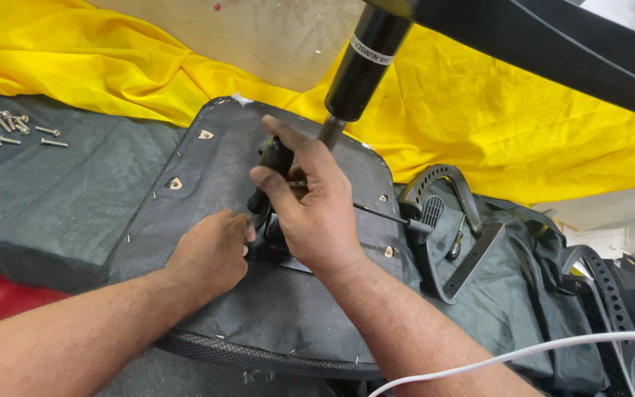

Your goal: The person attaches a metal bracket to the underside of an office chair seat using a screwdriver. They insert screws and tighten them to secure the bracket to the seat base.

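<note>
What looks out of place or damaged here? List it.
Nothing is plainly damaged. The screws lie scattered loose on the dark cloth at far left, away from both hands. The seat base lies underside up. The left hand and right hand are on the black mechanism at its centre.

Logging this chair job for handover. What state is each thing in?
Seat: upside down, underside up.
Gas cylinder: standing in the seat mechanism, tilted.
Right hand: gripping the black mechanism.
Left hand: resting on the seat beside it.
Screws: loose, lying on the grey cloth.
Armrest: detached, lying beside the seat.
</note>
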